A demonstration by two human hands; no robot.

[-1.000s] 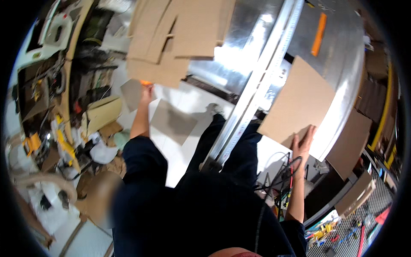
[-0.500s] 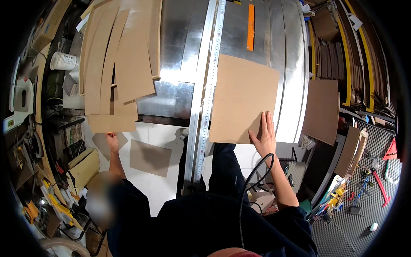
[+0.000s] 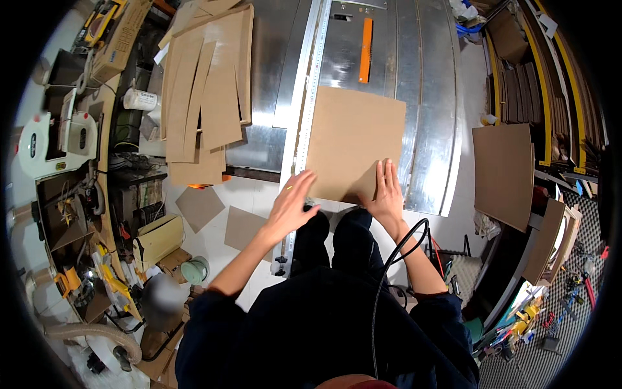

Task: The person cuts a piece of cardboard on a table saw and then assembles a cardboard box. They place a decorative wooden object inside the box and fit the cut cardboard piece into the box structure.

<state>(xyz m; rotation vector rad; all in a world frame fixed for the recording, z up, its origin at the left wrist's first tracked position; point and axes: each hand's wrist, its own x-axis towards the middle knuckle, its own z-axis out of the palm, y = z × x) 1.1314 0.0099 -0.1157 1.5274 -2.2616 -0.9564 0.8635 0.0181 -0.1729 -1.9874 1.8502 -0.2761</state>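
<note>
Head view: I log the left hand (image 3: 295, 200) moved from the upper-left sheet pile (image 3: 220, 113), fingers loosely extended at the central brown board (image 3: 355, 139), contact unclear; right hand (image 3: 387, 200) stays flat there, so both apparently attend it.

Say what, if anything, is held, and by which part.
Nothing is held: the open right hand rests on the brown board, near side; the open left hand is at its near-left corner.
</note>
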